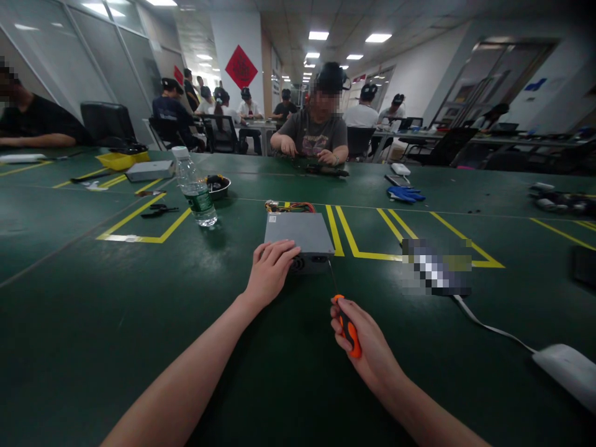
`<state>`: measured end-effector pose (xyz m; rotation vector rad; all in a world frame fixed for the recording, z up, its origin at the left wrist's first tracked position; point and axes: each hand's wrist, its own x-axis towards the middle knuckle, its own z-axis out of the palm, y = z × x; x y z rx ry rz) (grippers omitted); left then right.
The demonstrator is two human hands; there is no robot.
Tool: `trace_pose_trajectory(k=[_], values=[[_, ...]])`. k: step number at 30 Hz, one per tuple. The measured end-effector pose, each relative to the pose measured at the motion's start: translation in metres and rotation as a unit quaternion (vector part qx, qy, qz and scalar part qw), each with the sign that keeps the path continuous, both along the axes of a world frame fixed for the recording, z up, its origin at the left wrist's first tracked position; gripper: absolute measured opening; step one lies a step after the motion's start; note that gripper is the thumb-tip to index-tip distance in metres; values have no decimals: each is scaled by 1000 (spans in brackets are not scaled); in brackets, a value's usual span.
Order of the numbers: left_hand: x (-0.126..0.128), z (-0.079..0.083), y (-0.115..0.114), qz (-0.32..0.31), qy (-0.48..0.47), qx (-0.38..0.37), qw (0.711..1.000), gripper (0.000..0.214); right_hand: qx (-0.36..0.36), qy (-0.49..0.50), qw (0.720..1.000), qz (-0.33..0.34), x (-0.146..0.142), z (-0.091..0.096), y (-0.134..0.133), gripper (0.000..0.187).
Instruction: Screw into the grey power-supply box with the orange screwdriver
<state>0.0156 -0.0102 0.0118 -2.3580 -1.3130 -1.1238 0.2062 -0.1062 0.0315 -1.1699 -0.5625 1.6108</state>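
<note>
A grey metal computer power supply [298, 228] lies on the green table in front of me, its fan and socket side facing me. My left hand [272, 270] bears on its near left corner, fingers together over the top edge; the thumb is hidden. In my right hand [361, 332] is a screwdriver [348, 332] with an orange and black handle, fingers closed round it. Its thin shaft points away from me, and the tip is at the lower right corner of the power supply; contact cannot be made out. A bundle of coloured cables [298, 207] lies behind the case.
A water bottle [198, 195] stands to the left, with a metal bowl [218, 186] behind it. Further off are a yellow tray [121, 161] and blue gloves [406, 194]. On the right a white cable [493, 332] runs from a blurred-out device. Across the table sits a person [311, 133].
</note>
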Motion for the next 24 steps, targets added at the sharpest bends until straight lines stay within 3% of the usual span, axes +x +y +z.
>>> trace_pose_trajectory(k=[8, 18, 24], values=[[-8, 3, -2, -12, -16, -20, 1000, 33, 24, -8, 1000, -15, -22, -2, 0, 30], [-51, 4, -4, -51, -4, -7, 999, 30, -26, 34, 999, 13, -58, 0, -12, 29], [-53, 3, -4, -41, 2, -7, 999, 34, -13, 41, 999, -12, -58, -4, -13, 28]])
